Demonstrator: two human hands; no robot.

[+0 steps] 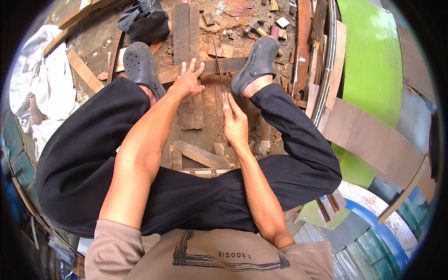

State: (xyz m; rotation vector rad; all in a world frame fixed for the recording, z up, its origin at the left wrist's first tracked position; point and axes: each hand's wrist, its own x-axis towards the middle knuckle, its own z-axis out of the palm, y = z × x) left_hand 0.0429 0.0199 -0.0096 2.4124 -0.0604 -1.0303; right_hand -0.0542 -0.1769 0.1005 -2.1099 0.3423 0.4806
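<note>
1. Head view, grip: the left hand [188,83] lies with fingers spread on the plank [210,68], pressing rather than wrapped round it. The right hand [235,123] is closed round the near end of the saw [218,65], index finger stretched forward; its handle is hidden.
2. Head view, place: the plank runs crosswise under the left fingers and ahead of the right hand; the saw's blade crosses it just right of the left hand.
3. Head view, handling: the plank looks stiff, fairly light and dry, not slippery, perhaps splintery at the edges. A flat palm well clear of the blade seems the best hold. The saw looks thin and likely to flex sideways; its near end is the place to grasp.
4. Head view, count: two hands, one plank, one saw; two clogs [138,65], one beyond each hand, near the plank's ends; what look like two boards [181,37] side by side, passing beneath the plank; one black bag [144,21] ahead and left of the left hand; one hammer [254,27] beyond the right hand, partly behind a clog. Scraps are too many to count.
</note>
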